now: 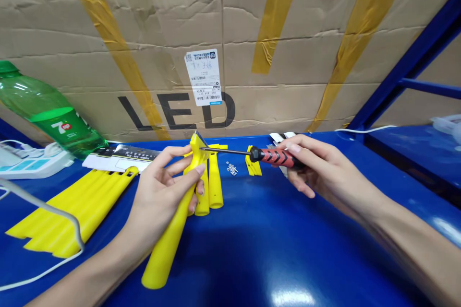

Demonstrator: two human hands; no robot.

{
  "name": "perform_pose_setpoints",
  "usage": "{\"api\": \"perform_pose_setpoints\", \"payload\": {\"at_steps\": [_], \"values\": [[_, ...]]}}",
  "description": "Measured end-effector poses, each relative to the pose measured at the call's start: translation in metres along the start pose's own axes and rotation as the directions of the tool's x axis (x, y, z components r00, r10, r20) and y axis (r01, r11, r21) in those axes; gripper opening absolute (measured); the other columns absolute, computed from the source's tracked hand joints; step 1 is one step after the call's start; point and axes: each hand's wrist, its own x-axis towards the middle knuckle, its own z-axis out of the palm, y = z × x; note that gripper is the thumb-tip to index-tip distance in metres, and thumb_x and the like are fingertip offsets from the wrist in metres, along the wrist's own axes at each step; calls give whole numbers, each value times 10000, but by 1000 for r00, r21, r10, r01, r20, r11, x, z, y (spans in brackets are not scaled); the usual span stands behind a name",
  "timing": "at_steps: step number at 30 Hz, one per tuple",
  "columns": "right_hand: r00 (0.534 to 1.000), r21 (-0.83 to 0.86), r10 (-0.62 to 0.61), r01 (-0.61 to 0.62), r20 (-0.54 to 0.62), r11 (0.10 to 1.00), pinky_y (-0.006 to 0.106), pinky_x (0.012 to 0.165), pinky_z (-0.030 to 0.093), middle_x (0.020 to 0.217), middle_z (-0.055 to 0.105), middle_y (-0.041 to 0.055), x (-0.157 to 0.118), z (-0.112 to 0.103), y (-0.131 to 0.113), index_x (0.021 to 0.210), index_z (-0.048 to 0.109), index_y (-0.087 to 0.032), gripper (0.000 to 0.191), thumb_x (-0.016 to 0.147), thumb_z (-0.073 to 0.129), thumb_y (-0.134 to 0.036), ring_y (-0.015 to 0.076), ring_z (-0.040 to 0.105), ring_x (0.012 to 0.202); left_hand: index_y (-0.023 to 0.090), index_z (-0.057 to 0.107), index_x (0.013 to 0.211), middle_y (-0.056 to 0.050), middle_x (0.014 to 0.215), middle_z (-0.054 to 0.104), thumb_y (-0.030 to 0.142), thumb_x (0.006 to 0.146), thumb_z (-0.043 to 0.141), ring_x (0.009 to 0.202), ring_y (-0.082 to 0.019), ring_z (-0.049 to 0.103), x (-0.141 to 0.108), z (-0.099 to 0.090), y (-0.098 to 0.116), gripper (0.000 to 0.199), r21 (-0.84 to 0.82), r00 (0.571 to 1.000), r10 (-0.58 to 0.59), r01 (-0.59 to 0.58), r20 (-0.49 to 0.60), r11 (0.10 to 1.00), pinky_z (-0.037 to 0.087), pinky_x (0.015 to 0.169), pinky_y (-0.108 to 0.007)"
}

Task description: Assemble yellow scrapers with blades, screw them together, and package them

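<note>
My left hand [162,192] is wrapped round a yellow handle [169,244], whose wide end points down toward me and whose head is raised. A red and black screwdriver [277,157] lies level in my right hand [317,168], held by its grip. Its metal shaft reaches left, and the tip meets the head of the yellow handle. Behind my left hand, more yellow handles [216,184] lie on the blue table. Small metal screws or nuts [232,169] are scattered beside them, with small yellow parts [254,163] to their right.
Several yellow handles [79,206] lie at the left under a white cable [43,207]. A green bottle [68,127] leans beside a power strip [36,165]. A large cardboard box [162,43] stands behind the table [273,240]. Blue frame bars [406,62] rise at the right.
</note>
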Motion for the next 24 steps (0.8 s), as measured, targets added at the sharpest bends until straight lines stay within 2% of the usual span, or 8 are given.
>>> {"api": "perform_pose_setpoints", "payload": {"at_steps": [4,6,10,13,17,20,22,24], "values": [[958,-316,-287,265,-23,911,249,484,529,843,729,43,-7,-3,-3,1015,754,-239,289,775,847,-371,139,642,596,223,532,1000,26,606,678,279,722,847,348,-123,543,-1,1,0,424,-18,999,-38,39,24,999,454,346,-227],[944,-349,-325,289,-49,892,262,474,531,847,742,52,-8,-4,-4,1000,789,-243,295,744,867,-367,148,642,589,226,516,1008,32,597,674,270,752,825,350,-123,541,-2,2,-1,403,-20,998,-34,35,49,999,450,346,-221],[987,-252,-138,115,-78,961,244,333,406,592,659,19,-7,-2,-4,1057,794,-204,385,760,845,-444,113,510,390,233,493,1020,48,574,653,246,790,805,341,-110,523,-1,1,-6,388,-5,997,-25,26,79,1000,419,349,-194],[997,-149,-17,6,-76,989,221,327,339,632,690,46,-6,-1,-3,1063,789,-175,417,748,861,-438,80,458,376,232,490,1032,48,577,650,241,803,798,344,-102,518,0,-1,-9,384,6,995,-41,41,91,999,418,356,-188],[985,102,172,-168,-30,980,189,321,249,726,733,83,1,-3,-2,990,780,-144,355,774,842,-420,33,387,376,228,508,1064,30,586,670,269,830,778,357,-98,525,4,-1,-3,359,28,990,-35,31,139,999,433,368,-181],[955,329,297,-286,17,900,167,332,308,745,720,72,9,-10,0,875,755,-135,236,800,816,-351,31,390,411,232,507,1225,2,635,727,284,800,814,416,-125,608,11,3,6,526,38,994,-53,50,97,998,511,425,-191],[945,487,327,-274,-25,830,170,386,416,797,726,75,14,-20,-1,907,746,-145,185,797,799,-283,51,438,460,237,475,1337,-20,681,764,274,787,829,499,-155,687,16,7,11,654,45,995,-101,100,23,994,571,498,-205],[943,585,319,-205,-97,784,183,498,523,876,739,87,17,-33,-3,967,736,-144,206,789,778,-239,75,531,541,223,461,1397,-55,756,794,248,791,824,598,-186,745,21,13,14,707,45,987,-160,161,-22,986,594,541,-206]]}}
